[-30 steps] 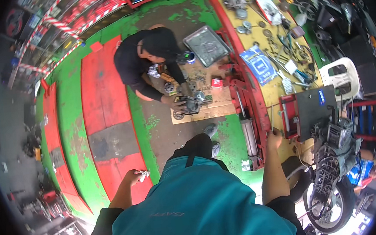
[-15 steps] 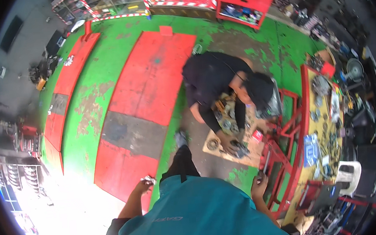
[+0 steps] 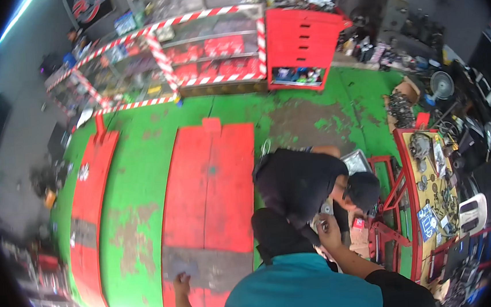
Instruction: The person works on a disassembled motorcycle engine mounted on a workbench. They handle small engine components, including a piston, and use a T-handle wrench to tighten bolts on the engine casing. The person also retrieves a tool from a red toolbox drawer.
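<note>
My left hand (image 3: 181,282) is low at the left, over the red lift platform (image 3: 207,185) and its dark grey middle plate. Its fingers are curled; what they hold, if anything, I cannot make out. Reaching forward, my right hand (image 3: 327,229) is closed around something small beside the co-worker's bent body. That thing is too small and blurred to name. The co-worker (image 3: 300,184), in dark clothes and a dark cap, crouches right in front of me. Their body and my right arm hide most of the cardboard (image 3: 359,236) on the floor.
A red metal frame (image 3: 387,234) stands to the right, beside a red-edged workbench (image 3: 429,185) strewn with metal parts. A white plastic chair (image 3: 473,214) is beyond it. Ahead are a red tool cabinet (image 3: 304,42) and striped glass display cases (image 3: 209,52). A second red platform (image 3: 88,209) lies left.
The view has tilted up and shifted, showing more of the display cases. My right hand has come forward and inward, close to the co-worker. Less of the cardboard and its parts shows.
</note>
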The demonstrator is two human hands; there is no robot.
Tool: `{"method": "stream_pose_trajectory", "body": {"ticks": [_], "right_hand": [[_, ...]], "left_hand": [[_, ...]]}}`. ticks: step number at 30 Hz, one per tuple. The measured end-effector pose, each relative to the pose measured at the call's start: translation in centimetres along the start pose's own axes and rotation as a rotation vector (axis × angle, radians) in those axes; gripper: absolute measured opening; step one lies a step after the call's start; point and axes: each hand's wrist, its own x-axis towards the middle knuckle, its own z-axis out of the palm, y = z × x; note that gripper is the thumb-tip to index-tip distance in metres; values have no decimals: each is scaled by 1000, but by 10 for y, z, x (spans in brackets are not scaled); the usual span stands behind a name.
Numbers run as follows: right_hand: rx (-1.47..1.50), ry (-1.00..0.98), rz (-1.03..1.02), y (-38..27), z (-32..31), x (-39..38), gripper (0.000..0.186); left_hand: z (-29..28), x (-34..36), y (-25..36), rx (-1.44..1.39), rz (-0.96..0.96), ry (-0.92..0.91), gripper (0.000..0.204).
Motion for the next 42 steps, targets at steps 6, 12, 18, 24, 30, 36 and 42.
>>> {"method": "stream_pose_trajectory", "body": {"ticks": [6, 12, 18, 24, 30, 36, 42], "right_hand": [[35, -9, -39, -19, 78, 106, 36], [-13, -63, 110, -62, 148, 254, 39], [2, 29, 221, -112, 167, 364, 46], [-31, 124, 256, -153, 145, 445, 48], [-282, 341, 331, -124, 141, 515, 47], [-146, 472, 487, -133, 171, 626, 50], [-26, 630, 461, -108, 170, 791, 40]], "left_hand": [[46, 78, 135, -17, 27, -94, 50], [32, 297, 386, -55, 341, -149, 54], [38, 378, 670, 30, 502, -284, 52], [67, 498, 592, 184, 371, -229, 52], [121, 506, 574, 493, 124, -531, 42], [181, 606, 686, 482, 145, -602, 42], [259, 756, 821, 203, 319, -541, 42]]}}
